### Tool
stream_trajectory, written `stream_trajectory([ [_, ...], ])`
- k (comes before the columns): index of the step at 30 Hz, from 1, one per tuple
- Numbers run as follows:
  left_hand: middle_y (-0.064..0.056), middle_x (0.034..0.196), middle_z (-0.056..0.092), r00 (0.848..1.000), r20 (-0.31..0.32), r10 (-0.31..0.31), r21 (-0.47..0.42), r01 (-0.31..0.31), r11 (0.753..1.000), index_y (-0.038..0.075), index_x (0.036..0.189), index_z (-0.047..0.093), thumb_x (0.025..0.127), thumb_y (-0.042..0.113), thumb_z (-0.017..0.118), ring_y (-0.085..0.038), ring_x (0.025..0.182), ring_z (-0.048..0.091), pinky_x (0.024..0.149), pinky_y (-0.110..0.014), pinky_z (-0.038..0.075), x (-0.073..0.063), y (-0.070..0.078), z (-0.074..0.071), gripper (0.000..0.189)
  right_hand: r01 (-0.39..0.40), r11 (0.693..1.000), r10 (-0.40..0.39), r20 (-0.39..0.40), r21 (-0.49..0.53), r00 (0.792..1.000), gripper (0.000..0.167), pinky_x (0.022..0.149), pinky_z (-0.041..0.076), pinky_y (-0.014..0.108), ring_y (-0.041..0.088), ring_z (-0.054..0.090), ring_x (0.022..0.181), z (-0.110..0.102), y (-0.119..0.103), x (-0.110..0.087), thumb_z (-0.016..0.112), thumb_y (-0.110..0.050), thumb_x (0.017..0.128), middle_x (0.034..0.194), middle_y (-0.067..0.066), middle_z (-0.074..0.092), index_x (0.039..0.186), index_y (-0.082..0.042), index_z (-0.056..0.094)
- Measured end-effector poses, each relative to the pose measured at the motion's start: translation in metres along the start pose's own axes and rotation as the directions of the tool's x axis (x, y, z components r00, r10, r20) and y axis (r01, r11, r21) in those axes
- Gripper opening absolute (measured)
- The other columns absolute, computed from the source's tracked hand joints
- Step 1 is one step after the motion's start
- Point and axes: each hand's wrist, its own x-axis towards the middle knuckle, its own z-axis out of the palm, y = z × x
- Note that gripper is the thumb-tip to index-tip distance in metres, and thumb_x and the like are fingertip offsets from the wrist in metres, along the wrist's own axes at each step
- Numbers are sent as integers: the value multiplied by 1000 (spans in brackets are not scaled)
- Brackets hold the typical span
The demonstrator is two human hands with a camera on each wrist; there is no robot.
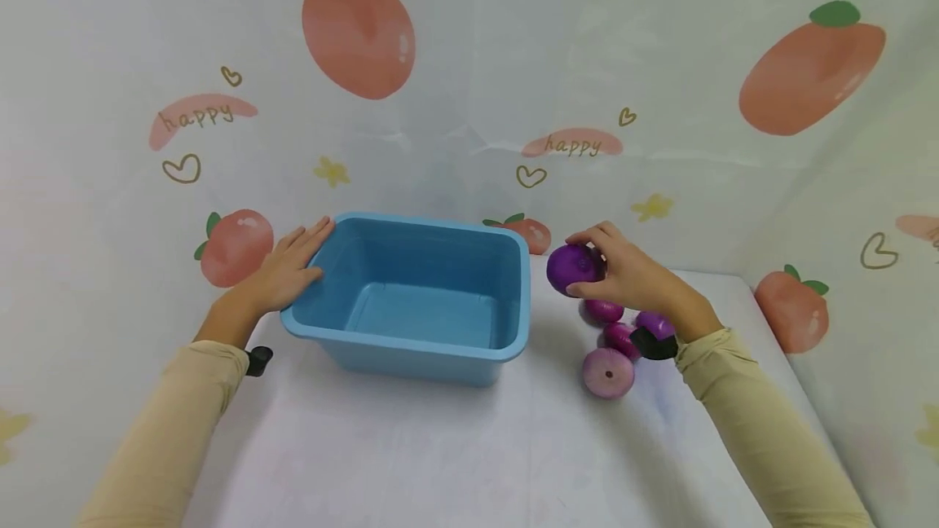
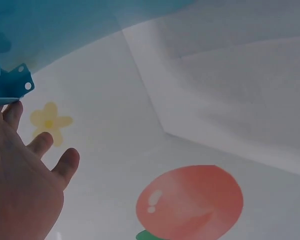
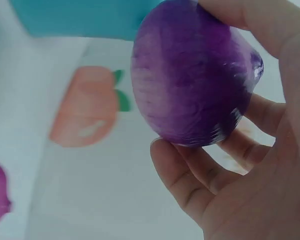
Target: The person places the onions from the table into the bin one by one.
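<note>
My right hand grips a glossy dark purple onion, raised above the table to the right of a light blue plastic basin. In the right wrist view, thumb and fingers curl round the onion, whose pointed end faces the palm. My left hand rests on the basin's left rim with its fingers extended; in the left wrist view several fingertips spread near the rim. Below the right hand lie more onions: a pale pink one, magenta ones and a purple one partly hidden by the wrist.
A white cloth covers the table. Behind it stands a white backdrop printed with fruit, hearts and flowers. The table's right edge runs close beside the onions. Black straps sit at both wrists.
</note>
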Motion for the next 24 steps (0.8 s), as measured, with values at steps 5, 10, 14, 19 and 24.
stream_trajectory([
  [5, -10, 174, 3, 1000, 1, -5, 2, 5, 1000, 20, 166, 4, 99, 17, 41, -53, 156, 2, 114, -84, 8, -2, -2, 1, 76, 94, 995, -92, -53, 33, 994, 61, 76, 53, 26, 21, 55, 102, -15, -15, 13, 84, -20, 82, 122, 13, 54, 134, -8, 56],
  [10, -9, 174, 4, 1000, -3, -10, 15, 10, 1000, 22, 166, 4, 99, 18, 42, -53, 156, 3, 114, -84, 8, -2, -2, 0, 76, 124, 988, -119, -65, 86, 991, 64, 79, 55, 28, 22, 59, 107, -22, -35, 31, 85, -19, 81, 129, 10, 55, 136, -7, 55],
  [14, -8, 174, 4, 1000, -6, -9, 21, 9, 1000, 23, 166, 4, 99, 18, 42, -52, 156, 3, 113, -85, 9, -1, -2, 0, 76, 148, 981, -141, -62, 127, 988, 66, 82, 58, 34, 23, 62, 109, -21, -51, 49, 85, -20, 81, 131, 9, 57, 138, -6, 54],
  [19, -7, 174, 5, 1000, -15, 1, 13, -1, 1000, 23, 166, 5, 98, 18, 41, -51, 157, 3, 113, -85, 8, 0, -4, 2, 77, 142, 973, -140, -23, 183, 990, 66, 85, 61, 38, 25, 63, 112, -13, -64, 73, 83, -25, 84, 131, 9, 59, 140, -7, 52],
  [24, -7, 174, 5, 1000, -23, 6, 3, -6, 1000, 23, 166, 5, 98, 17, 41, -52, 157, 3, 113, -85, 8, 0, -4, 2, 77, 142, 964, -143, -13, 224, 990, 65, 88, 61, 39, 25, 61, 115, 2, -73, 98, 83, -27, 83, 132, 8, 58, 139, -11, 55],
])
